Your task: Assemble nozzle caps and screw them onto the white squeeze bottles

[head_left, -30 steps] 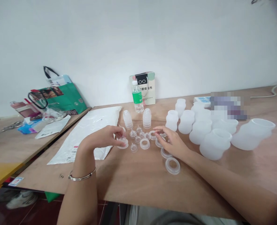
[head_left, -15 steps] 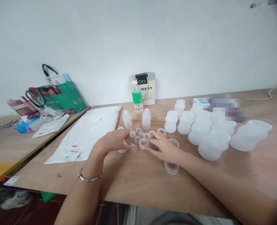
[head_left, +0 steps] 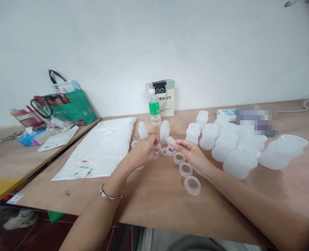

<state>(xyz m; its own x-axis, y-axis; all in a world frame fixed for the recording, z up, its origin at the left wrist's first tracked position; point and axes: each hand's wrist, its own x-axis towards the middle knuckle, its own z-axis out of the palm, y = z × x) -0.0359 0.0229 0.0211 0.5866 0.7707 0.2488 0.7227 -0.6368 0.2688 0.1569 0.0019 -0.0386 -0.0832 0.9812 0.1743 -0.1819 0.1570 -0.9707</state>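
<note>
On the table [head_left: 149, 205], loose rings [head_left: 193, 192] lie nearest the front edge. Beyond, the right hand [head_left: 193, 157] pinches one tilted ring [head_left: 171, 142]; the step seems to be picking up parts. The left hand [head_left: 143, 153], fingers narrow, is beside clear teats [head_left: 164, 151]; whether it holds one, I cannot tell. The next move calls for light fingers.

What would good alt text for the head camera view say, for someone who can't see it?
A person's right hand holds a translucent ring above a wooden table, the left hand close by among small clear parts. More rings lie nearby; frosted bottles stand to the right.
</note>
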